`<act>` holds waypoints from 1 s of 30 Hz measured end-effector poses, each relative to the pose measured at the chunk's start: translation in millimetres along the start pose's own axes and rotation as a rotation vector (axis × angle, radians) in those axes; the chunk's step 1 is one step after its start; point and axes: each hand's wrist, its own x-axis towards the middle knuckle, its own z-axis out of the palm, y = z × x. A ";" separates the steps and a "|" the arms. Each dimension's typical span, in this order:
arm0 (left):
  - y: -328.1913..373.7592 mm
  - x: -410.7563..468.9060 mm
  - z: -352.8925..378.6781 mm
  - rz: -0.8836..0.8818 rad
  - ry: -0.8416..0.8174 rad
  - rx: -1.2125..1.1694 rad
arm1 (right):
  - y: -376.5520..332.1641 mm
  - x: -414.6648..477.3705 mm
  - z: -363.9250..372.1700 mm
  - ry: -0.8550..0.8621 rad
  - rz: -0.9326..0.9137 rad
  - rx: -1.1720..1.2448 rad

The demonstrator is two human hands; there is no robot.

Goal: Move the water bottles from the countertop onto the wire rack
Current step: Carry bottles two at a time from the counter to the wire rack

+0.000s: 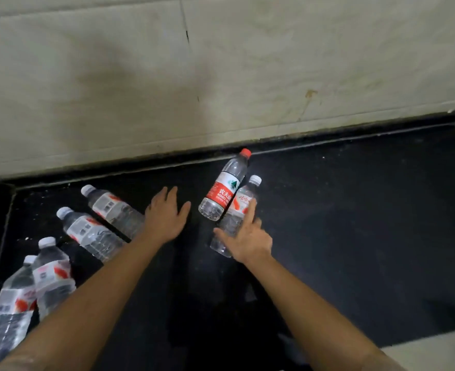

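- Lower left: four spare bottles (92,234) lie on the dark tabletop (355,223).
- Centre: left hand (164,215) spread, empty; right hand (247,236), fingers straight, rests on the white-capped bottle (230,223). Wrap its body before lifting.
- Beyond: the touching red-capped bottle (225,186) may roll; rack unseen.

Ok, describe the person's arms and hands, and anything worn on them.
The left hand and right hand are bare: no gloves, rings or watch visible. The left forearm and right forearm are bare too, with no sleeves or wristbands in frame.
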 end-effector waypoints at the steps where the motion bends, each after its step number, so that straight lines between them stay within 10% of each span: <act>1: 10.9 9.2 7.0 0.020 -0.012 -0.057 | 2.4 0.3 1.7 -0.015 0.026 0.077; 12: 74.4 9.9 56.6 -0.006 -0.151 -0.351 | 48.8 9.1 -17.9 -0.047 0.075 -0.034; 30: 77.0 -72.9 78.2 -0.243 -0.248 -0.201 | 111.4 -4.6 -27.5 -0.034 -0.098 -0.125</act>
